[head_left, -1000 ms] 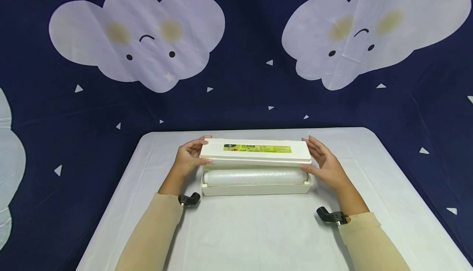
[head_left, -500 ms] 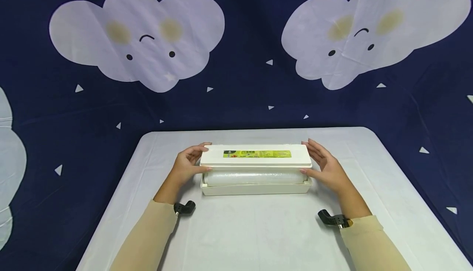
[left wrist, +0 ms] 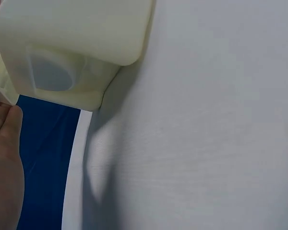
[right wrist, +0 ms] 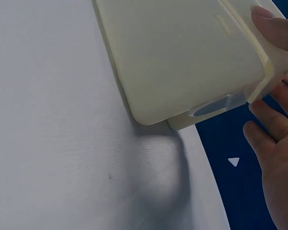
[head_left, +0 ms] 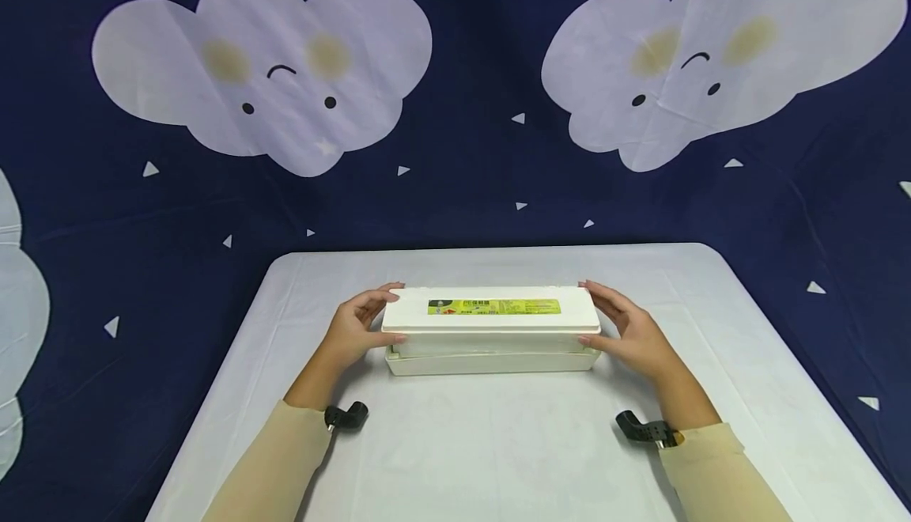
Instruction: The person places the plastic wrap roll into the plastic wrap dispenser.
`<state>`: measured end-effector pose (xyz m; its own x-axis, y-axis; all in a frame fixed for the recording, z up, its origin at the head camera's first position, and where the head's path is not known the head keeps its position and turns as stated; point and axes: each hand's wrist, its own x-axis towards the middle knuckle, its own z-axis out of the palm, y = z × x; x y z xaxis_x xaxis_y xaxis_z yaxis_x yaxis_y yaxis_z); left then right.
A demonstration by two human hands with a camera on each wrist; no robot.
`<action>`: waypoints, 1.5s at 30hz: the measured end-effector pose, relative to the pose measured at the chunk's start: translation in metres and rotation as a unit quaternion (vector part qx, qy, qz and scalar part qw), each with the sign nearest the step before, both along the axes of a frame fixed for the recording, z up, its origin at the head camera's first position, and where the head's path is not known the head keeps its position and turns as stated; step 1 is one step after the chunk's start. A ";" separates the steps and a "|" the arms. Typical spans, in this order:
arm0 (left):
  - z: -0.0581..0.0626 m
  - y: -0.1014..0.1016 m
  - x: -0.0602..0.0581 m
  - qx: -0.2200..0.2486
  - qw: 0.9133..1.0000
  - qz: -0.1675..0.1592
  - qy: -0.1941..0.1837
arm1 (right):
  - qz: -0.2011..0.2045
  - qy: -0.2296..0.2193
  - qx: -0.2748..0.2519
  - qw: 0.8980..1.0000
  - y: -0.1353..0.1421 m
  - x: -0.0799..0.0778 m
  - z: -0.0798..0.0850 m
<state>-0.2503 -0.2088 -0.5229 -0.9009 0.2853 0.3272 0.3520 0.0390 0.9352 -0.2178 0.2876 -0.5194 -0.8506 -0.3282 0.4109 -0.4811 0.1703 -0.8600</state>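
Observation:
A white lid (head_left: 413,319) with a green and yellow label (head_left: 494,307) sits low over the long white base (head_left: 491,364) of a cling film box on the table. My left hand (head_left: 356,324) grips the lid's left end, thumb on the front side and fingers behind. At the opposite end my right hand (head_left: 632,330) holds it the same way. The film roll is hidden from above. Both wrist views show the box from its ends: base (left wrist: 72,28) with a round grey opening on the left, base (right wrist: 177,52) with a similar opening on the right.
The box stands on a white-covered table (head_left: 498,443) with rounded far corners. Behind the table hangs a dark blue cloth (head_left: 470,190) printed with pale clouds and small triangles. Black wrist straps (head_left: 644,429) sit at the cuffs of the beige sleeves (head_left: 712,467).
Both hands have lowered the lid towards the base and slightly nearer to me. The cling film roll, visible a second ago, is now covered. The base has stayed in place.

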 end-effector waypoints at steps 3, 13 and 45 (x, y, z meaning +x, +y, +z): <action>0.000 -0.001 0.004 -0.007 1.000 0.003 0.003 | 0.002 0.013 0.005 1.000 0.000 0.002 0.000; -0.005 -0.003 0.012 -0.025 1.000 0.012 0.000 | 0.003 0.020 0.006 1.000 -0.001 0.006 -0.002; -0.008 0.001 0.032 -0.041 0.999 0.000 0.026 | -0.016 0.017 0.008 1.000 0.002 0.025 -0.013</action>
<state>-0.2179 -0.2081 -0.5312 -0.8837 0.3130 0.3480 0.3991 0.1155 0.9096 -0.1930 0.2894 -0.5320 -0.8460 -0.3081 0.4351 -0.5047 0.1999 -0.8398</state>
